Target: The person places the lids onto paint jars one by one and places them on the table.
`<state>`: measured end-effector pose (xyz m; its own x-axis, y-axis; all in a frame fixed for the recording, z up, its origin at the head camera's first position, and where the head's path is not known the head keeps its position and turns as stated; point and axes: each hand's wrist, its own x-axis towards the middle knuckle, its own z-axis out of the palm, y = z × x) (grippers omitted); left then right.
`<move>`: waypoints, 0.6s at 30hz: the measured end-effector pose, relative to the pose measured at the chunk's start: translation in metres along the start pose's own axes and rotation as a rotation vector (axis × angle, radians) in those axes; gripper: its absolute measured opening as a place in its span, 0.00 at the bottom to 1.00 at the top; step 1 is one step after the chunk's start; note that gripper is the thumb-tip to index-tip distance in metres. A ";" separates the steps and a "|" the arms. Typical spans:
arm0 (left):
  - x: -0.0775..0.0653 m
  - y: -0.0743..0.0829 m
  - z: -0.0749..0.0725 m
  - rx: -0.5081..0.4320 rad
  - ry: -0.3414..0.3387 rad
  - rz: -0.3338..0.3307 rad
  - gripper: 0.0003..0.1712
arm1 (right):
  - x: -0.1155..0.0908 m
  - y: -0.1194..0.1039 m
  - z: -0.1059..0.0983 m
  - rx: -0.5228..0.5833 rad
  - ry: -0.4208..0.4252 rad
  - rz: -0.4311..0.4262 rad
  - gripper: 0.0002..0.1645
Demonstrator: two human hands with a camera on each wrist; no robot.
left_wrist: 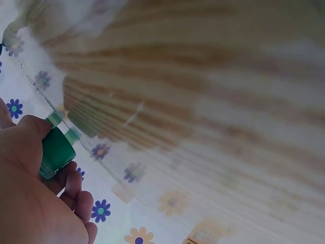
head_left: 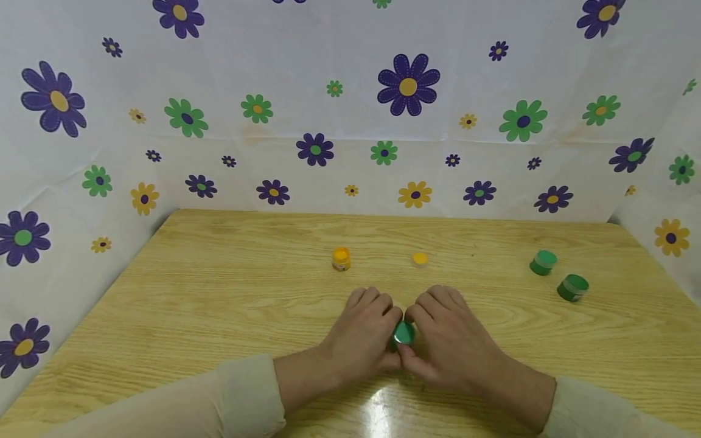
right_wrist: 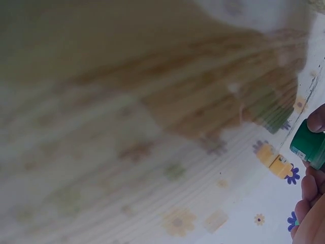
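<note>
Both hands meet over the near middle of the table around a small green paint jar [head_left: 404,333]. My left hand [head_left: 357,334] grips the jar from the left, its thumb and fingers curled about the side, as the left wrist view also shows. From the right, my right hand [head_left: 457,340] pinches the same jar between thumb and curled fingers. The jar's green top faces up between the two thumbs in the head view. Part of its side is hidden by the fingers.
Beyond the hands stands an open yellow-orange paint jar [head_left: 341,260], with a yellow lid [head_left: 420,260] lying to its right. Two more green paint jars [head_left: 543,263] sit at the right of the wooden table [head_left: 246,261]. A flower-printed cloth [head_left: 350,115] hangs behind and at both sides.
</note>
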<state>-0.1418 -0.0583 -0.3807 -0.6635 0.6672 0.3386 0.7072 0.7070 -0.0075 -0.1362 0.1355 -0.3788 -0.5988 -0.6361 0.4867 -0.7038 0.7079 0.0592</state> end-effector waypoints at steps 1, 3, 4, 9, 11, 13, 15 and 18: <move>0.000 0.000 0.000 0.008 0.004 0.005 0.26 | 0.000 0.000 0.000 0.000 0.001 -0.001 0.20; 0.000 0.000 0.001 0.023 0.012 0.011 0.26 | 0.000 0.000 0.000 0.000 0.004 -0.002 0.20; 0.000 0.000 0.001 0.032 0.015 0.013 0.26 | 0.000 0.000 0.001 -0.002 0.004 -0.002 0.20; 0.001 0.000 0.000 0.067 0.007 0.007 0.26 | 0.000 0.001 0.000 -0.002 -0.003 0.007 0.19; 0.001 -0.001 0.000 0.077 -0.004 0.006 0.25 | 0.000 0.001 0.000 -0.003 -0.005 0.009 0.18; 0.002 -0.001 0.000 0.085 -0.011 0.009 0.25 | 0.000 0.001 0.000 -0.009 -0.003 0.008 0.18; 0.002 0.000 -0.001 0.098 -0.011 0.014 0.25 | 0.000 0.001 0.001 -0.012 0.007 0.005 0.18; 0.003 0.000 0.000 0.121 -0.003 0.020 0.24 | 0.000 0.001 0.002 -0.015 0.033 -0.004 0.19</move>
<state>-0.1436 -0.0567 -0.3794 -0.6507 0.6818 0.3342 0.6856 0.7167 -0.1273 -0.1373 0.1357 -0.3804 -0.5830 -0.6287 0.5147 -0.7002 0.7101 0.0744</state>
